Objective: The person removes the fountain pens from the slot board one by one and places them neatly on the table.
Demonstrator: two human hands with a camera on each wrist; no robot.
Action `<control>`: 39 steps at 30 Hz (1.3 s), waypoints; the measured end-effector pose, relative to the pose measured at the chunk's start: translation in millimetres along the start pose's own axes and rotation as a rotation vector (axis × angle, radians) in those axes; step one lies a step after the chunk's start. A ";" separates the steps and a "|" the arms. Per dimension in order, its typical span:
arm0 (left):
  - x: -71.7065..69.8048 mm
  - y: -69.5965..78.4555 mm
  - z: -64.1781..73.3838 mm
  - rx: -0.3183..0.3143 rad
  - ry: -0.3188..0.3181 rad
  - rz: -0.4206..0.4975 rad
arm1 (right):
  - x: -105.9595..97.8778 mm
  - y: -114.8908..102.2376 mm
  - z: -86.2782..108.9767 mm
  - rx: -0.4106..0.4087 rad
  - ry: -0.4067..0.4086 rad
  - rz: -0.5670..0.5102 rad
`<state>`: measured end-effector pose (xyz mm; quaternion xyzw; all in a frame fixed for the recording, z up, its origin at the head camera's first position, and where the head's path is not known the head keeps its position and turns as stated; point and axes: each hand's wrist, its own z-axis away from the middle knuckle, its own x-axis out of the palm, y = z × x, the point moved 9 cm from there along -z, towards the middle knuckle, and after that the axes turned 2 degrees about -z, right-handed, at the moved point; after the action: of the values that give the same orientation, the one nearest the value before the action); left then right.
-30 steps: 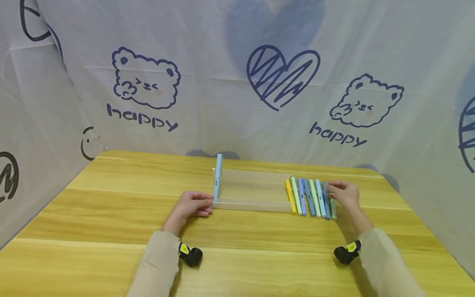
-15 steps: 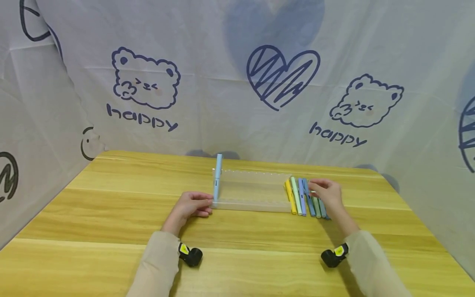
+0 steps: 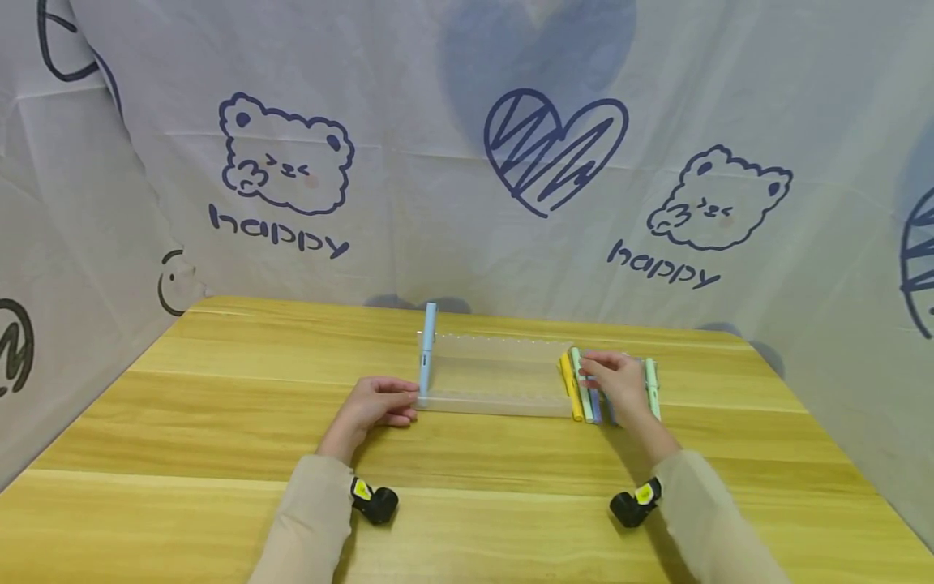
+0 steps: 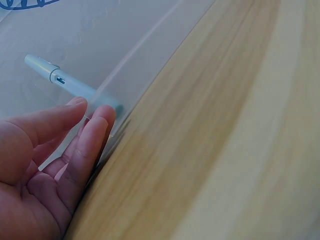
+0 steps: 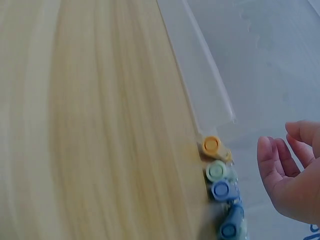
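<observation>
A clear plastic pen rack (image 3: 499, 405) stands on the wooden table. At its left end leans a light blue capped pen (image 3: 427, 349), seen in the left wrist view too. My left hand (image 3: 374, 403) pinches the rack's left end between thumb and fingers, right beside the pen's lower end. To the right of the rack several pens lie side by side, among them a yellow pen (image 3: 571, 385) nearest it and a pale green pen (image 3: 653, 388) farthest right. Over this row hovers my right hand (image 3: 616, 383), fingers loosely bent and holding nothing; it hides the middle pens.
The wooden table (image 3: 496, 511) runs up to a pale fabric backdrop (image 3: 423, 211) printed with bears and hearts. Black cameras sit at both wrists, the right camera (image 3: 633, 507) in front of the pens.
My right hand has moved left along the row of pens, from the far right end toward the yellow pen, uncovering the rightmost pale green one. The left hand and rack stay put.
</observation>
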<state>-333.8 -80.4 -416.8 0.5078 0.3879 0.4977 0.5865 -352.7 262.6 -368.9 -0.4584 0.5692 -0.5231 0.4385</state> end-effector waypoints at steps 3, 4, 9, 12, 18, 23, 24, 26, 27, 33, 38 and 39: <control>-0.2 0.1 0.1 0.002 0.001 0.001 | 10.3 -4.5 1.8 -0.028 -0.011 0.011; -0.2 0.1 0.1 0.002 0.001 0.002 | 12.9 -3.5 0.9 -0.031 -0.014 0.007; -0.3 0.1 0.3 0.003 0.001 0.002 | 24.5 7.2 -4.7 -0.034 -0.058 -0.069; -0.2 0.2 0.2 0.005 0.001 0.001 | 34.3 2.7 -1.3 -0.064 -0.070 -0.080; -0.6 0.8 0.0 0.011 0.004 0.000 | 56.6 -11.0 7.8 -0.063 -0.055 -0.052; -0.7 0.3 -0.8 0.008 0.006 0.000 | 74.1 -10.2 8.6 -0.041 -0.063 -0.055; -0.7 0.2 -1.0 0.008 0.006 0.002 | 77.5 -9.5 8.8 -0.039 -0.064 -0.063; -0.5 0.1 -1.2 0.007 0.005 0.003 | 84.8 -9.0 9.8 -0.045 -0.077 -0.073; -0.3 0.1 -1.2 0.007 0.004 0.003 | 88.4 -8.3 10.3 -0.045 -0.082 -0.079; 0.1 1.0 -0.7 0.009 0.001 -0.005 | 112.8 -4.2 16.5 -0.022 -0.130 -0.110; -0.4 1.3 0.0 0.008 0.004 -0.010 | 134.0 -5.0 23.4 -0.025 -0.169 -0.143; -0.5 1.1 0.0 0.007 0.005 -0.011 | 137.9 -5.0 24.5 -0.026 -0.178 -0.149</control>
<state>-334.1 -80.8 -415.7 0.5066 0.3937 0.4943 0.5866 -355.3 122.5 -368.3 -0.5497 0.4990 -0.5043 0.4411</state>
